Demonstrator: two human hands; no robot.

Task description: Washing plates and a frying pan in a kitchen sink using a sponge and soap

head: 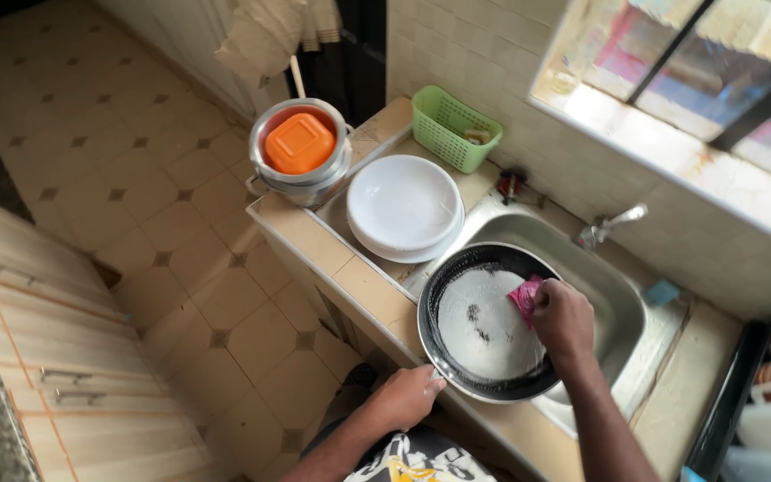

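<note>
We see our left hand closed on the near rim of a black frying pan, the fingers curled around the edge to keep it steady. The pan is held over the steel sink, with its near side above the tiled table, and its inside is covered with white soap foam. Our right hand is pressed down inside the pan at its far right part, the fingers closed on a pink sponge that touches the foamy surface.

To the left of the pan, a stack of white plates lies on the draining part beside the sink. Behind them stands a green plastic basket against the wall tiles. At the left end of the table we see a metal pot with an orange container inside. A tap comes out of the wall above the sink.
</note>
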